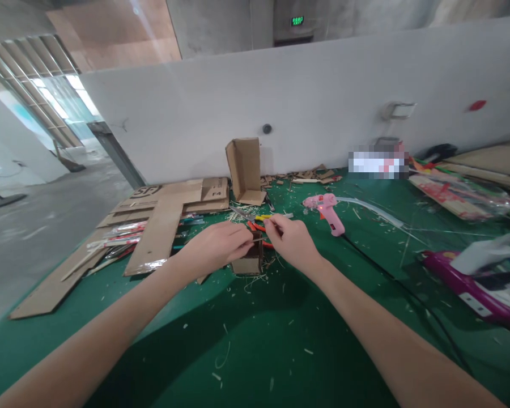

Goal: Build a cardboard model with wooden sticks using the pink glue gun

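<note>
My left hand [219,245] and my right hand [289,241] meet over the green table [255,340]. Both are closed in a pinch on a thin stick [259,239] that runs between them, left fingers at one end and right fingers at the other. Just below the stick stands a small brown cardboard box [247,263], partly hidden by my left hand. Behind my hands lie scissors with yellow and orange handles [252,218].
A pink glue gun [326,210] with its cable lies right of my hands. Flat cardboard sheets [153,226] and an upright folded carton [245,169] sit at left and behind. A purple tool [471,283] and packaged items lie at right. Shavings litter the mat.
</note>
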A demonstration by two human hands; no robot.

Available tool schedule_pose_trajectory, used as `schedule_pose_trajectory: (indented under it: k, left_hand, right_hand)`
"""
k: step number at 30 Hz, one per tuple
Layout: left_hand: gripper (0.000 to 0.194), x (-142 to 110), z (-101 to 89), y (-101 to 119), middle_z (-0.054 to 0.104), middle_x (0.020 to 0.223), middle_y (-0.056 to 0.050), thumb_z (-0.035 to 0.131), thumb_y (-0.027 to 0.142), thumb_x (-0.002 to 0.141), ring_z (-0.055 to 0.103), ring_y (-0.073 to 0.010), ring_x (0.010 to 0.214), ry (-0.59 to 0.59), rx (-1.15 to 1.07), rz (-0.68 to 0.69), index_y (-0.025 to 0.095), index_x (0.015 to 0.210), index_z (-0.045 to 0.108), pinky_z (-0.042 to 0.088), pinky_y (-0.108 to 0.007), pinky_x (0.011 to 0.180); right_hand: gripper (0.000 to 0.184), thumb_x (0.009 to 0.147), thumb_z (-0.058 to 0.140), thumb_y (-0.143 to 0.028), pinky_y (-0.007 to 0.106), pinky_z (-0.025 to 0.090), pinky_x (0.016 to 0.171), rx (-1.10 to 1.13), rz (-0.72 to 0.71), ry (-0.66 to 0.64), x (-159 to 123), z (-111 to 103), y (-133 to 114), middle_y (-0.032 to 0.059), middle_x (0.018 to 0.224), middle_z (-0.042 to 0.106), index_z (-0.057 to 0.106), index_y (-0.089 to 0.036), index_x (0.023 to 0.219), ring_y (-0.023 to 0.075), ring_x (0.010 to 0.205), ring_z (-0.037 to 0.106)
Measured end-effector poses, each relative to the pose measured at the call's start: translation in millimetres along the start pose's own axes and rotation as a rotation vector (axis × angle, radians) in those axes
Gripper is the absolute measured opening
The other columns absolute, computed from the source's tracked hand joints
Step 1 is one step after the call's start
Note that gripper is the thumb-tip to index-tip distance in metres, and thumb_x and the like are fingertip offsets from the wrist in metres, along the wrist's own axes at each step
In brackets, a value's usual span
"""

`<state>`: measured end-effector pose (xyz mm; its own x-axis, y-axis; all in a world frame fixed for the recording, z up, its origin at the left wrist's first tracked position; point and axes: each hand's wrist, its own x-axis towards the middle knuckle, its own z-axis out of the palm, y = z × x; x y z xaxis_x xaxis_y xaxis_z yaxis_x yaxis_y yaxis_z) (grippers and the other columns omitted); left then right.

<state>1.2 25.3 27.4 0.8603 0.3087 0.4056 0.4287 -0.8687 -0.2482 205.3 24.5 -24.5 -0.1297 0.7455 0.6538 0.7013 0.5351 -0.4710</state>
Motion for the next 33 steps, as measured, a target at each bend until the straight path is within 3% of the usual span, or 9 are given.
schedule_pose_trajectory:
  k: [6, 13, 22, 29, 33]
  left_hand:
    - [0.024, -4, 8.3, -3, 0.065, 0.076, -0.004, 0.042, 0.018, 0.099, 0.06, -0.0154, 0.071, 0.1, 0.11, 0.11, 0.014, 0.08, 0.058, 0.051, -0.028, 0.067]
    - [0.012, -5, 11.7, -5, 0.067, 0.081, -0.004, 0.049, 0.015, 0.096, 0.062, -0.0163, 0.075, 0.148, 0.175, 0.088, 0.014, 0.089, 0.057, 0.053, -0.031, 0.07]
    - [0.016, -4, 4.4, 0, 0.061, 0.086, -0.006, 0.04, 0.01, 0.096, 0.06, -0.0174, 0.076, -0.098, 0.247, 0.005, 0.012, 0.093, 0.056, 0.048, -0.029, 0.061]
    - [0.02, -5, 6.3, 2, 0.066, 0.095, -0.008, 0.04, 0.013, 0.098, 0.063, -0.019, 0.083, -0.021, 0.276, -0.049, 0.013, 0.109, 0.057, 0.051, -0.032, 0.071]
    - [0.021, -4, 6.4, 6, 0.068, 0.095, -0.007, 0.044, 0.013, 0.095, 0.064, -0.0166, 0.075, -0.045, 0.306, -0.148, 0.015, 0.105, 0.062, 0.049, -0.027, 0.061]
  right_hand:
    - [0.03, 0.095, 0.041, -0.032, 0.026, 0.029, 0.056, 0.055, 0.055, -0.036, 1, 2, 0, -0.0008, 0.06, 0.055, 0.055, -0.02, 0.071, 0.012, 0.052, 0.04]
    - [0.031, 0.094, 0.041, -0.031, 0.027, 0.029, 0.056, 0.073, 0.121, -0.003, 2, 8, 1, -0.0016, 0.057, 0.052, 0.053, -0.02, 0.068, 0.0118, 0.049, 0.038]
    - [0.03, 0.094, 0.043, -0.03, 0.027, 0.028, 0.055, -0.014, 0.138, -0.021, 3, 4, -6, -0.0012, 0.055, 0.05, 0.054, -0.02, 0.068, 0.0125, 0.049, 0.038]
    - [0.03, 0.095, 0.042, -0.031, 0.026, 0.029, 0.053, -0.007, 0.134, 0.003, 2, 0, -7, -0.0019, 0.053, 0.049, 0.053, -0.02, 0.068, 0.0123, 0.047, 0.038]
    - [0.029, 0.095, 0.042, -0.031, 0.027, 0.026, 0.052, -0.047, 0.125, 0.005, 2, 2, -9, -0.0017, 0.053, 0.049, 0.054, -0.02, 0.07, 0.0122, 0.046, 0.037]
